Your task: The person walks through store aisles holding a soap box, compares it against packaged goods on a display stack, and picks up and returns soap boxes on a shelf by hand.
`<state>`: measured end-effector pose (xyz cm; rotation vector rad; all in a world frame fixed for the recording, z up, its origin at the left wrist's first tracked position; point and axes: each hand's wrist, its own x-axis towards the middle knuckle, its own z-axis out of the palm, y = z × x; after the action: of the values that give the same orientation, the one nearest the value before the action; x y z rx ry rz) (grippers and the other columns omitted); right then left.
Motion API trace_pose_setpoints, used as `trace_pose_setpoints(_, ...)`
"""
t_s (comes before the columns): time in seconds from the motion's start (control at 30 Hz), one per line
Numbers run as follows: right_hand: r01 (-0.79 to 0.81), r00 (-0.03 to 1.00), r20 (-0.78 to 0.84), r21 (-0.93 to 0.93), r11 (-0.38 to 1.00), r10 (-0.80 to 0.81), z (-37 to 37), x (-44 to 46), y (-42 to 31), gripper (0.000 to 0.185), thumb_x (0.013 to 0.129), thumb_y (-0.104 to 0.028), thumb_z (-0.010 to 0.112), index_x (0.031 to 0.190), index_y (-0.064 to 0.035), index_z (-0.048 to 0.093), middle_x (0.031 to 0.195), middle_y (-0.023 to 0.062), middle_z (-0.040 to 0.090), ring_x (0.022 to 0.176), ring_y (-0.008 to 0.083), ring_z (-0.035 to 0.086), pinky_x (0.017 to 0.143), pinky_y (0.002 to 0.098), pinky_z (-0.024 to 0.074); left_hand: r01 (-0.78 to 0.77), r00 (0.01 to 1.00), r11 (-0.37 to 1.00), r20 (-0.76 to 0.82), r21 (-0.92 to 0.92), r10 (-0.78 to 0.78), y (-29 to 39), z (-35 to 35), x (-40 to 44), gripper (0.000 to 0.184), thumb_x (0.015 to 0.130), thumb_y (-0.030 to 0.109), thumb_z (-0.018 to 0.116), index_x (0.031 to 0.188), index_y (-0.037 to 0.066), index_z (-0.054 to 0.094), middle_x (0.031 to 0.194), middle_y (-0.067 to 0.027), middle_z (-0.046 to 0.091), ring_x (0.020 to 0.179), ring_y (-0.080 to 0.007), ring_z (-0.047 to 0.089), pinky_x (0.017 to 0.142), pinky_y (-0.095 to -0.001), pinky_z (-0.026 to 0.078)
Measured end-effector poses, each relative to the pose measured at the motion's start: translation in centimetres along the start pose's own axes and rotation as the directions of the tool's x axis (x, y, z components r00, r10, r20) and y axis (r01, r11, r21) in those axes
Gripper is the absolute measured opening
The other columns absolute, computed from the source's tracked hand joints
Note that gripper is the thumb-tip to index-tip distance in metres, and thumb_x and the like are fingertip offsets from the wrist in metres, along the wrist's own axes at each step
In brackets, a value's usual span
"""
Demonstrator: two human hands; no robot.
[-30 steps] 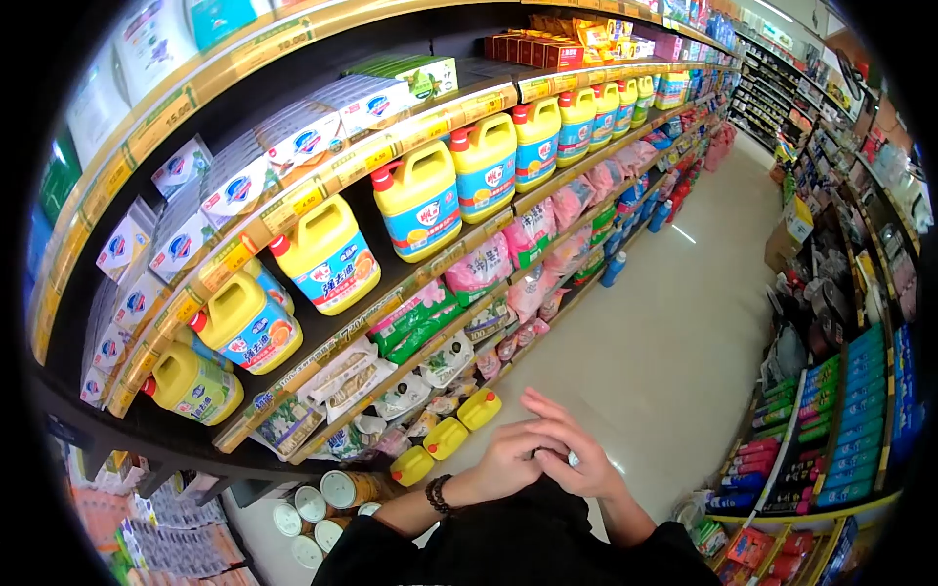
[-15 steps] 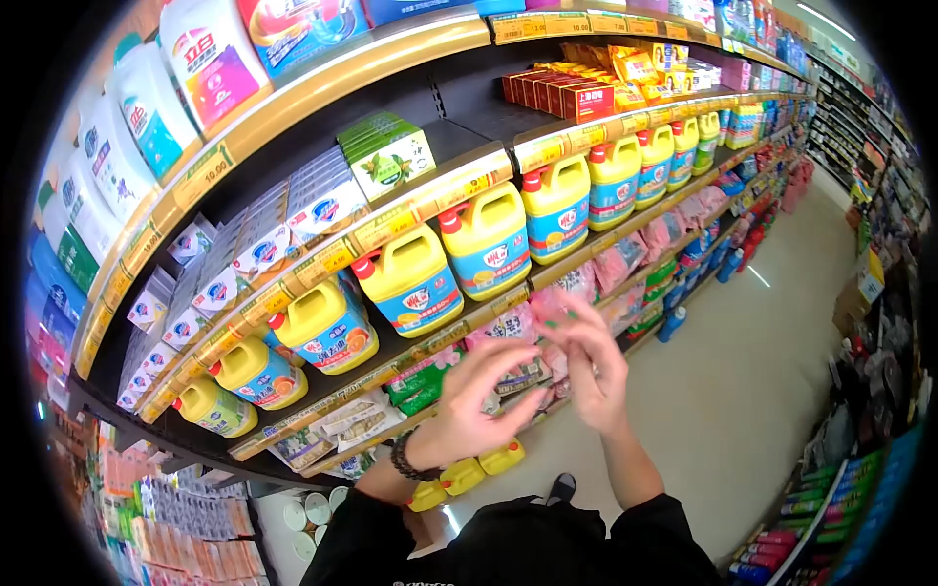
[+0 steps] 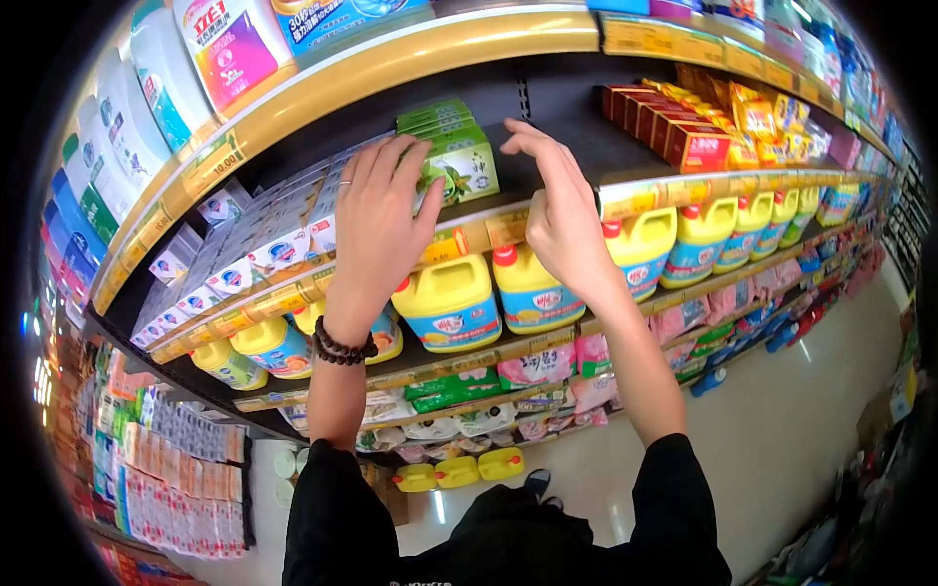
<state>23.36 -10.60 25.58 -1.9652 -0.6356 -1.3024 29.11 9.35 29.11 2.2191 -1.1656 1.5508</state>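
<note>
My left hand (image 3: 386, 220), with a dark bead bracelet (image 3: 342, 344) on the wrist, stretches over the row of white soap boxes (image 3: 283, 252). Its fingers are extended, the thumb beside a stack of green boxes (image 3: 463, 168). Whether the fingertips touch the boxes I cannot tell. To the right of that stack is my right hand (image 3: 562, 210), its index finger reaching forward and its other fingers partly bent, holding nothing. A gap shows between it and the green boxes.
Yellow jugs (image 3: 447, 303) line the shelf below, with bagged goods (image 3: 537, 368) lower down. Red boxes (image 3: 696, 145) stand farther right on the same shelf as the soap. Large bottles (image 3: 230, 54) fill the upper shelf. More yellow jugs (image 3: 457, 473) stand on the floor.
Both hands have moved up and forward from in front of the lower shelves to the soap shelf, and are now wider apart. The view has shifted, with the shelves nearer.
</note>
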Motion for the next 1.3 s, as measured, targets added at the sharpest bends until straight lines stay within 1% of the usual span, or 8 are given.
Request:
trace_pose_setpoints(0.33, -0.113, 0.975, 0.163, -0.226, 0.968, 0.152, 3.0, 2.3, 3.7, 0.071, 0.068, 0.018, 0.055, 0.137, 0.0041, 0.045, 0.117, 0.0274, 0.063, 0.095, 0.0464, 0.065, 0.079, 0.0508, 0.0547, 0.147, 0.983, 0.988, 0.102, 0.042, -0.150, -1.0, 1.4, -0.7, 0.037, 0.080, 0.015, 0.076, 0.114, 0.006, 0.068, 0.116, -0.0095, 0.068, 0.105, -0.0333, 0.062, 0.093, -0.0429, 0.048)
trace_pose_setpoints(0.63, 0.078, 0.993, 0.086, 0.056, 0.995, -0.082, 1.7, 2.4, 4.6, 0.056, 0.062, 0.020, 0.049, 0.115, 0.0040, 0.058, 0.104, 0.0216, 0.062, 0.097, 0.0414, 0.059, 0.086, 0.0446, 0.0491, 0.318, 0.948, 0.894, 0.112, -0.315, -0.297, 1.4, 0.2, -0.4, 0.039, 0.071, -0.003, 0.076, 0.109, 0.003, 0.070, 0.107, -0.0120, 0.064, 0.097, -0.0301, 0.065, 0.077, -0.0384, 0.054)
trace_pose_setpoints(0.73, 0.178, 0.982, 0.010, 0.262, 0.949, -0.187, 1.4, 2.0, 5.7, 0.048, 0.063, 0.019, 0.046, 0.106, 0.0066, 0.064, 0.102, 0.0208, 0.067, 0.099, 0.0389, 0.065, 0.087, 0.0423, 0.0527, 0.134, 0.988, 0.941, -0.026, -0.310, -0.149, 2.0, -0.4, -0.1, 0.045, 0.066, -0.004, 0.075, 0.110, 0.006, 0.071, 0.104, -0.0118, 0.063, 0.091, -0.0305, 0.065, 0.067, -0.0376, 0.052)
trace_pose_setpoints(0.9, 0.326, 0.945, -0.190, 0.523, 0.788, -0.265, 0.4, 0.3, 6.7, 0.032, 0.071, 0.007, 0.056, 0.101, 0.0114, 0.066, 0.101, 0.0255, 0.067, 0.093, 0.0414, 0.067, 0.082, 0.0511, 0.0592, -0.022, 0.976, 0.958, -0.213, -0.287, -0.041, 7.1, -1.1, -0.8, 0.033, 0.062, -0.001, 0.077, 0.095, 0.004, 0.077, 0.100, -0.0123, 0.065, 0.087, -0.0320, 0.067, 0.080, -0.0406, 0.061)
trace_pose_setpoints(1.1, 0.424, 0.890, -0.441, 0.710, 0.563, -0.114, -1.5, -5.0, 6.6, 0.019, 0.098, -0.015, 0.055, 0.095, 0.0034, 0.054, 0.090, 0.0197, 0.058, 0.078, 0.0288, 0.062, 0.057, 0.0394, 0.0624, -0.118, 0.941, 0.842, -0.330, -0.526, -0.074, 14.0, -0.2, -3.8, 0.024, 0.085, -0.003, 0.068, 0.106, 0.008, 0.071, 0.110, -0.0208, 0.067, 0.094, -0.0351, 0.072, 0.082, -0.0399, 0.062)
trace_pose_setpoints(1.13, 0.382, 0.891, -0.453, 0.751, 0.539, -0.001, -1.7, -6.6, 6.4, 0.018, 0.098, -0.015, 0.054, 0.093, 0.0028, 0.053, 0.088, 0.0190, 0.057, 0.076, 0.0274, 0.060, 0.054, 0.0381, 0.0609, -0.041, 0.939, 0.839, -0.307, -0.543, -0.152, 15.6, 0.6, -4.6, 0.018, 0.092, 0.006, 0.065, 0.110, 0.008, 0.063, 0.108, -0.0210, 0.064, 0.091, -0.0396, 0.072, 0.068, -0.0410, 0.064)
trace_pose_setpoints(1.2, 0.307, 0.857, -0.463, 0.810, 0.499, 0.225, -2.1, -9.6, 6.1, 0.019, 0.098, -0.014, 0.053, 0.088, 0.0015, 0.050, 0.083, 0.0175, 0.054, 0.072, 0.0246, 0.058, 0.049, 0.0355, 0.0580, 0.149, 0.987, 0.675, 0.145, -0.722, -0.063, 16.5, -0.9, -5.4, 0.019, 0.094, 0.003, 0.063, 0.112, -0.003, 0.062, 0.115, -0.0295, 0.063, 0.099, -0.0415, 0.071, 0.071, -0.0393, 0.064)
trace_pose_setpoints(1.3, 0.089, 0.882, -0.268, 0.903, 0.421, 0.388, -3.9, -14.0, 7.8, 0.020, 0.098, -0.012, 0.051, 0.083, -0.0002, 0.046, 0.079, 0.0160, 0.051, 0.063, 0.0222, 0.055, 0.046, 0.0327, 0.0551, 0.225, 0.973, 0.733, 0.181, -0.642, -0.140, 21.2, 0.7, -7.3, 0.036, 0.094, 0.008, 0.066, 0.123, -0.011, 0.057, 0.122, -0.0321, 0.062, 0.110, -0.0447, 0.067, 0.079, -0.0433, 0.061)
